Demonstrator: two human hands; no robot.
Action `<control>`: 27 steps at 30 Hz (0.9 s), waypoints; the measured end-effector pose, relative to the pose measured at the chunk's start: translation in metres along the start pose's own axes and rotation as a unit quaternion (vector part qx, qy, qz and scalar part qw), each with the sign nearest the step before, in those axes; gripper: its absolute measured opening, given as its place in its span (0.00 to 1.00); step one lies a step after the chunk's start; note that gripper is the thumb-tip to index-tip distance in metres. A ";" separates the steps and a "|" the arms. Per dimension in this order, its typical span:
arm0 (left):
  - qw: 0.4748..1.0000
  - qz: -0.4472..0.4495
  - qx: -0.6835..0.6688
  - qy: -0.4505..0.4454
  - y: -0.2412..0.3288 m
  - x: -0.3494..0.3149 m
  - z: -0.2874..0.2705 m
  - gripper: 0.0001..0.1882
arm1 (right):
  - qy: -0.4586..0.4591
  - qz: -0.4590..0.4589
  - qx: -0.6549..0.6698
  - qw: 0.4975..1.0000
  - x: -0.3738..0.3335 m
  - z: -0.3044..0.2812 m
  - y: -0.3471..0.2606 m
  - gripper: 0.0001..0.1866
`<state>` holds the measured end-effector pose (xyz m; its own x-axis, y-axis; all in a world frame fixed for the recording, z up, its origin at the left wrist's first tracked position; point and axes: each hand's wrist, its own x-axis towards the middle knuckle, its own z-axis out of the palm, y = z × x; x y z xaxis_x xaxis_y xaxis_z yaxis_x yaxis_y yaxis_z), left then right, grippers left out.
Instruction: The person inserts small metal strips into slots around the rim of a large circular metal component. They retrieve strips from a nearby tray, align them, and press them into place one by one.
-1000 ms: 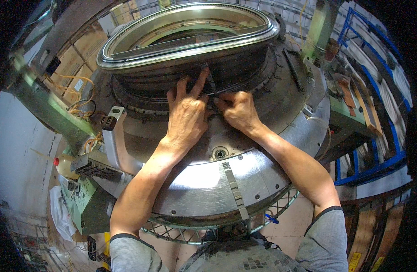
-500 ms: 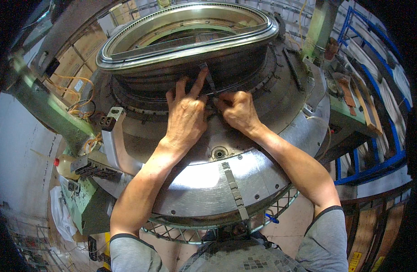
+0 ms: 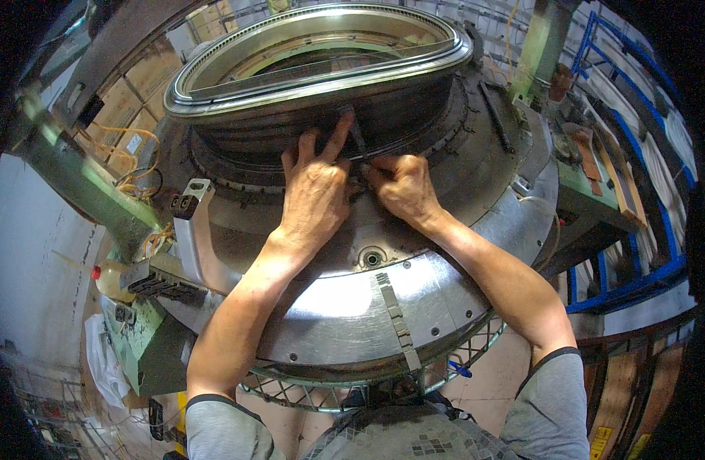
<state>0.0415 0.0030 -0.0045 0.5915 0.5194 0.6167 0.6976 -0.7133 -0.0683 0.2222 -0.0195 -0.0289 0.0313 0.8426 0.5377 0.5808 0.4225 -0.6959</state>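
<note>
Over the round, silvery metal platform, the open left hand touches a thin grey strip against a dark metal cylinder; the right hand's grip is closed, contents hidden. Blue metal racking stands rightward.

The left hand is beside the right hand, before the ring; bottle left, rack right.

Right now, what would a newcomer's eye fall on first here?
Probably the shiny metal ring at the top, crowning the big round machine that fills the middle. Next, just below it, the left hand, index finger extended, and the curled right hand, close together. The blue rack at far right also stands out.
</note>
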 end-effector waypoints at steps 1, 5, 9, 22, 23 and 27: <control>1.000 0.000 -0.001 0.001 0.000 0.000 0.000 0.12 | 0.005 -0.022 0.008 1.000 0.000 0.000 0.000 0.08; 1.000 0.000 0.004 -0.007 -0.001 0.000 -0.002 0.12 | 0.018 -0.050 0.009 0.999 -0.001 0.001 0.001 0.09; 1.000 0.002 0.001 -0.014 -0.002 0.001 -0.004 0.11 | 0.008 -0.050 -0.020 0.999 0.000 0.001 0.003 0.09; 0.999 0.005 0.006 -0.042 -0.005 0.001 -0.011 0.12 | 0.002 -0.011 0.004 1.000 -0.001 -0.001 0.000 0.08; 0.999 0.004 0.002 -0.040 -0.005 0.001 -0.011 0.12 | -0.003 -0.009 0.003 1.000 -0.001 -0.001 0.000 0.08; 0.999 0.007 0.022 -0.043 -0.005 0.002 -0.009 0.13 | 0.005 -0.040 -0.003 0.999 0.000 0.001 0.001 0.09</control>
<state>0.0348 0.0033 0.0043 0.6326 0.5497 0.5456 0.7054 -0.6998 -0.1127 0.2227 -0.0184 -0.0300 -0.0063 0.8030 0.5959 0.5860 0.4858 -0.6485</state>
